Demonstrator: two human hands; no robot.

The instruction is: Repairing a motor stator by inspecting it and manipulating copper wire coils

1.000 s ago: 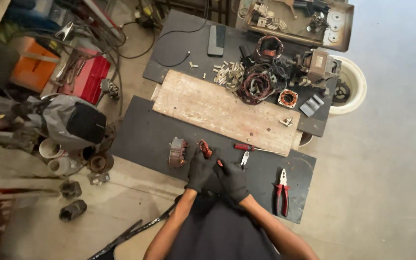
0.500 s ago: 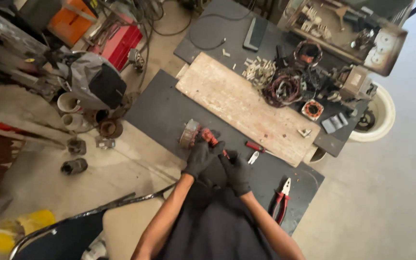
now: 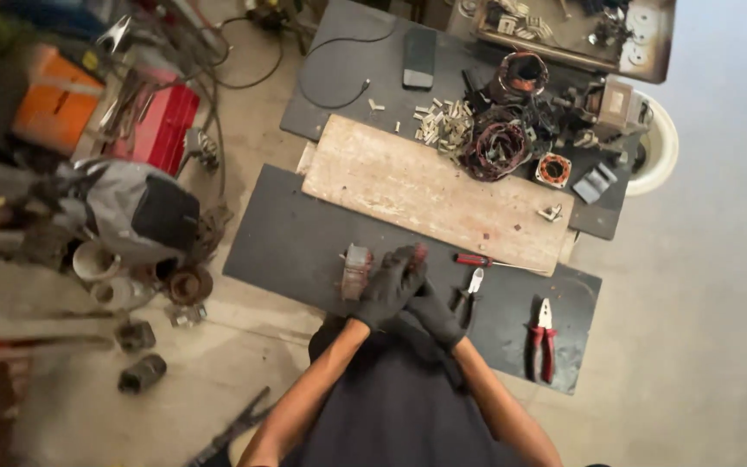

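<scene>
Soft daylight, brighter at right, left edge blurred

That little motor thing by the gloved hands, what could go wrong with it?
The small motor part sits near the dark mat's front edge, so a nudge from the left hand might push it off. The right hand is close to the small pliers and could knock them.

A bare concrete floor [image 3: 711, 285] fills the right of the frame, grey and evenly lit. Dark mats [image 3: 296, 242] lie across the middle with a worn wooden board [image 3: 425, 186] over them. A red toolbox [image 3: 162, 125] and an orange box [image 3: 58, 95] sit upper left.
</scene>
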